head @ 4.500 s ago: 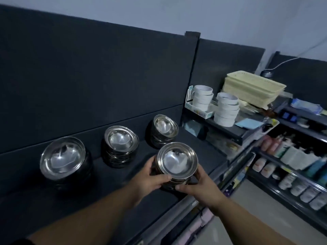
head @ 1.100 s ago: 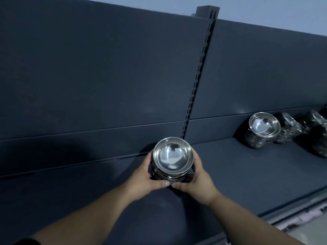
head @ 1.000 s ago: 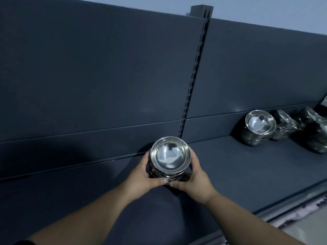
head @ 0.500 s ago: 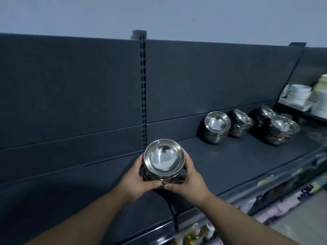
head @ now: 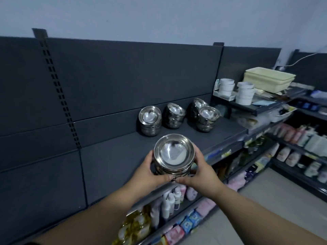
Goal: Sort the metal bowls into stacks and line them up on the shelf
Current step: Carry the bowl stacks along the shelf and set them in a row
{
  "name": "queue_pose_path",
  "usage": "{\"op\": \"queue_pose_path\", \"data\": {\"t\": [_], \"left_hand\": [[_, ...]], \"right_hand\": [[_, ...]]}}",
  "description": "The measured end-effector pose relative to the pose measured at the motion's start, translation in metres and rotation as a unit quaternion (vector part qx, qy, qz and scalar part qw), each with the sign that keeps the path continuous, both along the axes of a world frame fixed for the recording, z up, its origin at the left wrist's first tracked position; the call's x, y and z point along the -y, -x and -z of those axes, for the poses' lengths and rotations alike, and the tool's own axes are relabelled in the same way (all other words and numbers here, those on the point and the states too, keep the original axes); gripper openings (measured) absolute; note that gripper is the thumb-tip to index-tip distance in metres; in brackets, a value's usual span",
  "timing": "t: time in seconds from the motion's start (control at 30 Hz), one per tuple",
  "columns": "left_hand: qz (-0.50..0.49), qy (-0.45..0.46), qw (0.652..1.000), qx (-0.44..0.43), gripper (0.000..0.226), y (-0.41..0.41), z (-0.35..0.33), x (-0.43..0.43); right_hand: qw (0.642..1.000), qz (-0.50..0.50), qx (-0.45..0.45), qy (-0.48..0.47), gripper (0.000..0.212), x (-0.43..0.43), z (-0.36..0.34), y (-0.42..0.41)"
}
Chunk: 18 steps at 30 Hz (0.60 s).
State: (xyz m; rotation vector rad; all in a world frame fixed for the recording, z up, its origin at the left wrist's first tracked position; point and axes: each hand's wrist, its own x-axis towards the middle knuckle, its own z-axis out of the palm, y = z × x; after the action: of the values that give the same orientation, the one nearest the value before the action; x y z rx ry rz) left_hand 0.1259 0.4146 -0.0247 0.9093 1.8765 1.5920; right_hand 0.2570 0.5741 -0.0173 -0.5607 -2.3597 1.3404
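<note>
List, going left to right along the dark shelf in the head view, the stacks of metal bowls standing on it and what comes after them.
leftmost bowl stack → second bowl stack → front right bowl stack → white cup stacks → cream trays. A further bowl stack behind the front right one overlaps it, so it is left out.

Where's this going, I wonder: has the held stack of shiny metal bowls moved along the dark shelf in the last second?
Yes. The stack of shiny metal bowls went right, away from the slotted upright, toward the shelved stacks.
</note>
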Motion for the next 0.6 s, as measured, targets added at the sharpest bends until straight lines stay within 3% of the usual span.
{"op": "queue_pose_path", "data": {"t": [0.27,0.43,0.6], "left_hand": [[0.042,0.011,0.999,-0.007,0.095,-0.012,0.004,-0.074],[0.062,0.018,0.998,0.007,0.104,0.015,0.009,-0.125],[0.080,0.016,0.996,0.025,0.097,0.058,0.010,-0.178]], "right_hand": [[0.999,0.035,-0.008,0.023,0.121,-0.065,0.014,-0.027],[0.998,0.052,-0.004,0.030,0.118,-0.111,0.015,-0.005],[0.998,0.057,0.001,0.041,0.118,-0.161,0.015,0.033]]}}
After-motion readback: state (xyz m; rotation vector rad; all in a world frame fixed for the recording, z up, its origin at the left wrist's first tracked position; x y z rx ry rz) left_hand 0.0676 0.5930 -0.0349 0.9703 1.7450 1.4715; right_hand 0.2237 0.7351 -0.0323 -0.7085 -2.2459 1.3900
